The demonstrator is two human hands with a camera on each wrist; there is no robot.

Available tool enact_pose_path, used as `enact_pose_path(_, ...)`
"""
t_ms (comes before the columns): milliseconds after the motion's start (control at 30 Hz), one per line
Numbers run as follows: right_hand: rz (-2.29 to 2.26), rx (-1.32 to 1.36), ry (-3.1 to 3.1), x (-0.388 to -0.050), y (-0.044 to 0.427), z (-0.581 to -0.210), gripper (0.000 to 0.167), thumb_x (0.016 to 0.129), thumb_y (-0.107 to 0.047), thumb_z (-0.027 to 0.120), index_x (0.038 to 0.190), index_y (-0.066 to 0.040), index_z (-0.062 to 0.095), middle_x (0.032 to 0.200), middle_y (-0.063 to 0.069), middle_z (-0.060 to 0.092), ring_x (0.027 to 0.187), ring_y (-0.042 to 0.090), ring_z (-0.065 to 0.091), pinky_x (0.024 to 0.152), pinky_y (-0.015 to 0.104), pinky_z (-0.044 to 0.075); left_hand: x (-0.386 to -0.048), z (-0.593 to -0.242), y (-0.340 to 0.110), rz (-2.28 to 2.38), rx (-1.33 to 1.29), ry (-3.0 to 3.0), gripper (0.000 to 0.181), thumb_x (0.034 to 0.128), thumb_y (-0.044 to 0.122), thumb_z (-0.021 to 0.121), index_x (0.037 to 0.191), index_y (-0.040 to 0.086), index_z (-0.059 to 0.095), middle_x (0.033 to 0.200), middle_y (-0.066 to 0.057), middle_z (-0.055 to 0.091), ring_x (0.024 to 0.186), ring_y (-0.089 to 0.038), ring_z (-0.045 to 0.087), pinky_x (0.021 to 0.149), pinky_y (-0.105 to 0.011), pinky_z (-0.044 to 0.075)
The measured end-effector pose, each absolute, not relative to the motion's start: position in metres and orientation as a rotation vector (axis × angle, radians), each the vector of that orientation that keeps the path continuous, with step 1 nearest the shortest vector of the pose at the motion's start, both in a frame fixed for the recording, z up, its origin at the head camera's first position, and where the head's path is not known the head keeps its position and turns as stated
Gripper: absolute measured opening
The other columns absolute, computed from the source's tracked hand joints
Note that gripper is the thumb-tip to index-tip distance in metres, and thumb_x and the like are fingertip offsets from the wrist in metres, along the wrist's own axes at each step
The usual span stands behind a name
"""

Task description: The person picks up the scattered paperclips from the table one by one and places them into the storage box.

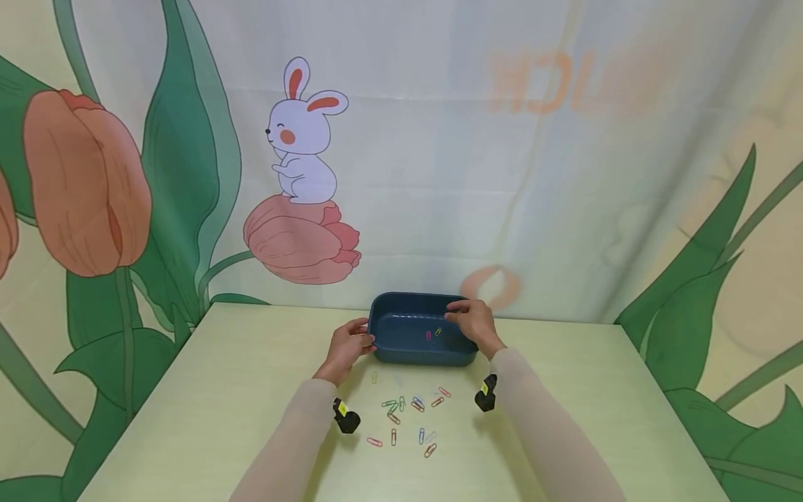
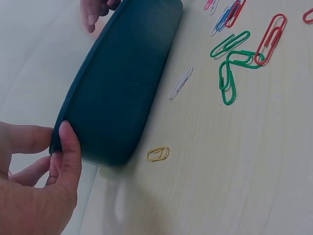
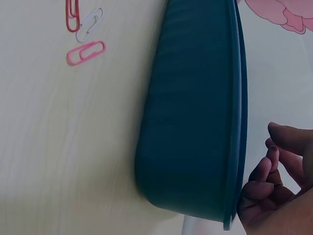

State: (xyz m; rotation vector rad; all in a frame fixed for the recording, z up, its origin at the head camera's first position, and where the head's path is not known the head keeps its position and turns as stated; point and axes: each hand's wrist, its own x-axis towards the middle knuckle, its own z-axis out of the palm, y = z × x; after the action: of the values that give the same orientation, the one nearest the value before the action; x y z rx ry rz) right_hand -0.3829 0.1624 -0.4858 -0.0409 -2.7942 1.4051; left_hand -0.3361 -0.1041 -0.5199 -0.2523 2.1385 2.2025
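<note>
A dark blue-green plastic bin (image 1: 426, 357) stands at the back of the table. My left hand (image 1: 343, 348) pinches its left end, thumb on the outer wall and fingertips at the rim, clearest in the left wrist view. Over the bin's right end is my right hand (image 1: 475, 324), fingers loosely bent, with nothing visible between them. Inside the bin are a pink paper clip (image 1: 429, 335) and a yellow-green paper clip (image 1: 438, 332). Several coloured paper clips lie scattered in front, among them a yellow one (image 2: 158, 153), a white one (image 2: 181, 83) and a pink one (image 3: 86, 52).
The pale wooden table (image 1: 245, 390) ends behind the bin at a printed curtain (image 1: 426, 174) with tulips and a rabbit. The loose clips lie between my two forearms.
</note>
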Motion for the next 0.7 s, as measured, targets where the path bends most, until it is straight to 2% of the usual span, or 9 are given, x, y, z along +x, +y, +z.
enact_pose_path(167, 1.388, 0.002, -2.789, -0.376, 0.167, -0.480, 0.029, 0.090, -0.025, 0.072, 0.115, -0.013, 0.073, 0.110, 0.007, 0.073, 0.104, 0.029, 0.066, 0.090, 0.045, 0.053, -0.336, -0.521, -0.104, 2.201, -0.253, 2.141, 0.054, 0.0915, -0.005, 0.058, 0.144, 0.001, 0.046, 0.130, -0.026, 0.049, 0.100, -0.034, 0.063, 0.085, -0.033, 0.058)
enact_pose_path(300, 1.392, 0.020, -2.780, -0.371, 0.170, -0.478, 0.026, 0.089, -0.026, 0.072, 0.113, -0.016, 0.074, 0.102, 0.006, 0.071, 0.092, 0.025, 0.064, 0.078, 0.037, 0.052, -0.336, -0.521, -0.104, 2.190, -0.254, 2.149, 0.054, 0.0917, -0.004, 0.058, 0.144, 0.001, 0.046, 0.130, -0.026, 0.049, 0.102, -0.035, 0.063, 0.086, -0.034, 0.058)
enact_pose_path(433, 1.394, 0.042, -2.774, -0.366, 0.173, -0.477, 0.027, 0.090, -0.026, 0.072, 0.114, -0.015, 0.074, 0.093, 0.005, 0.067, 0.080, 0.022, 0.058, 0.066, 0.031, 0.046, -0.336, -0.520, -0.104, 2.184, -0.265, 2.156, 0.054, 0.0921, -0.003, 0.057, 0.144, 0.002, 0.046, 0.129, -0.024, 0.050, 0.106, -0.037, 0.061, 0.083, -0.030, 0.058)
enact_pose_path(567, 1.392, 0.064, -2.771, -0.359, 0.174, -0.476, 0.028, 0.090, -0.028, 0.072, 0.115, -0.016, 0.074, 0.084, 0.002, 0.063, 0.072, 0.020, 0.052, 0.062, 0.031, 0.042, -0.337, -0.520, -0.104, 2.178, -0.278, 2.157, 0.054, 0.0922, -0.003, 0.058, 0.144, 0.003, 0.046, 0.130, -0.023, 0.051, 0.110, -0.039, 0.060, 0.081, -0.026, 0.058)
enact_pose_path(700, 1.426, 0.089, -2.753, -0.348, 0.176, -0.474, 0.028, 0.090, -0.027, 0.072, 0.115, -0.014, 0.073, 0.074, 0.001, 0.058, 0.067, 0.019, 0.048, 0.062, 0.031, 0.039, -0.336, -0.521, -0.103, 2.174, -0.287, 2.157, 0.053, 0.0921, -0.003, 0.058, 0.144, 0.003, 0.047, 0.130, -0.023, 0.051, 0.110, -0.039, 0.060, 0.082, -0.028, 0.058)
